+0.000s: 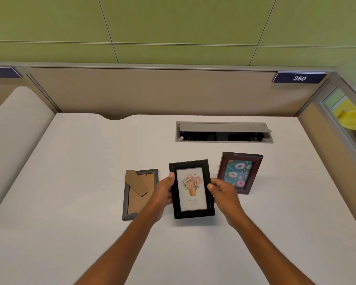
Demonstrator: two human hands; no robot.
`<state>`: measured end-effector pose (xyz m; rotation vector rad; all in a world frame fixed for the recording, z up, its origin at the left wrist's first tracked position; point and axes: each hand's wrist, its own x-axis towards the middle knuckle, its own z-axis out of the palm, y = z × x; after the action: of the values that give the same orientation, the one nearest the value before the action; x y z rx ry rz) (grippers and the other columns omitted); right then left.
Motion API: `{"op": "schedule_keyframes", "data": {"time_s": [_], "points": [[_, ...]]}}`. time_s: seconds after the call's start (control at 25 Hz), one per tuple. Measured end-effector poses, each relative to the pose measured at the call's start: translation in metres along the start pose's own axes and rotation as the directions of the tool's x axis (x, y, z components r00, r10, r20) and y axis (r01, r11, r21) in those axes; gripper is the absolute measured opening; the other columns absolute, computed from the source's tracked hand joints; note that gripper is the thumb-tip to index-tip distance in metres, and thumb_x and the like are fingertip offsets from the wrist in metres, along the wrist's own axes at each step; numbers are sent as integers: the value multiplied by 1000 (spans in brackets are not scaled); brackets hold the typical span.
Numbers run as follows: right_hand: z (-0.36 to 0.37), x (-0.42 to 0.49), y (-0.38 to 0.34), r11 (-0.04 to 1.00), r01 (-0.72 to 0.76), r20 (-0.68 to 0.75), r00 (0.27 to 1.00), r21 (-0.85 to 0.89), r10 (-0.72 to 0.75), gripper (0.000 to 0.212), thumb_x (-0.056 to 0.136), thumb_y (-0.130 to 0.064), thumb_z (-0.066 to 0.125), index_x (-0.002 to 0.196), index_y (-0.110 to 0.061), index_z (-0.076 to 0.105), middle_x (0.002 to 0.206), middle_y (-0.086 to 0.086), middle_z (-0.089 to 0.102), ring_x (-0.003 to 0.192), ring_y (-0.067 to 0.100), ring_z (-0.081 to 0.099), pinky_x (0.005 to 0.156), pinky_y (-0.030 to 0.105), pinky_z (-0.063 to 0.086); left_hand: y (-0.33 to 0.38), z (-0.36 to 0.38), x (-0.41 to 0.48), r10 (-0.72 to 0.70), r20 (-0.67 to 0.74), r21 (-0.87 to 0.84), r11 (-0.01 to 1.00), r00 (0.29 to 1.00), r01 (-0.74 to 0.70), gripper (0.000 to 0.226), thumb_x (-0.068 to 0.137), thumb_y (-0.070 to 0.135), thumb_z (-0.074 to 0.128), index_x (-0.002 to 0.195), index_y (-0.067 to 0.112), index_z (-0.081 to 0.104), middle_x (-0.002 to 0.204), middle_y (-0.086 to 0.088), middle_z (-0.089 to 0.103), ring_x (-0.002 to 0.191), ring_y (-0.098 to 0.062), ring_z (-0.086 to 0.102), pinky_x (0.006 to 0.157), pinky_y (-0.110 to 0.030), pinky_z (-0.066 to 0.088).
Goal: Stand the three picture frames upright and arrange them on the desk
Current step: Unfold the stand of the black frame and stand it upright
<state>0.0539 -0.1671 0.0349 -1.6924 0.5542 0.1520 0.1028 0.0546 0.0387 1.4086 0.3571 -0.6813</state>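
Observation:
A black frame (192, 189) with a flower-pot picture is held face up near the middle of the white desk (70, 182). My left hand (164, 191) grips its left edge and my right hand (222, 192) grips its right edge. Left of it, a grey frame (139, 194) lies face down, its brown cardboard back and folded stand showing, partly behind my left hand. To the right, a dark brown frame (239, 172) with a doughnut picture stands upright, leaning back a little.
An open cable box (224, 132) with a raised grey lid is sunk into the desk behind the frames. Beige partition walls (152, 91) close the desk at the back and right. A rounded beige panel (14, 130) rises at the left.

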Motion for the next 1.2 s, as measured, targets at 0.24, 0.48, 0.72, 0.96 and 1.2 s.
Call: {"op": "schedule_keyframes", "data": {"time_s": [0.24,0.48,0.72,0.96,1.2], "points": [[2,8,-6,1000,-4,-11,1000,26,4,31,111,-19,60,108,-46,74,113,-17,82,112,10,76,96,37,66,14,4,13,18,-15,27,1000,1000,-17,35,108,65,46,120,43,70,127,6,80,120,-18,76,94,-38,64],[9,20,-12,999,18,-21,1000,27,-17,44,110,-5,55,123,-43,72,115,-23,79,116,4,72,76,11,60,28,7,34,57,10,50,997,998,-57,43,106,73,39,125,47,68,125,12,79,124,-15,71,101,-39,59],[16,36,-10,999,9,-37,999,36,-8,50,109,2,51,150,-26,61,127,-15,71,127,11,63,78,5,58,37,12,56,100,15,81,992,995,-101,48,102,80,38,122,52,72,117,18,83,124,-13,72,101,-39,57],[19,42,-7,999,-36,-21,999,15,37,61,104,11,52,157,-20,53,127,-23,67,111,-19,66,78,0,53,34,14,67,117,30,107,987,993,-119,81,98,81,30,160,33,53,152,-2,68,142,-26,62,124,-54,45],[21,42,0,999,-46,2,999,15,46,62,102,16,50,154,-18,54,121,-30,62,101,-29,63,80,-3,49,30,8,70,117,20,76,990,993,-118,89,88,94,31,155,40,55,155,1,66,145,-26,60,129,-59,38]]}}
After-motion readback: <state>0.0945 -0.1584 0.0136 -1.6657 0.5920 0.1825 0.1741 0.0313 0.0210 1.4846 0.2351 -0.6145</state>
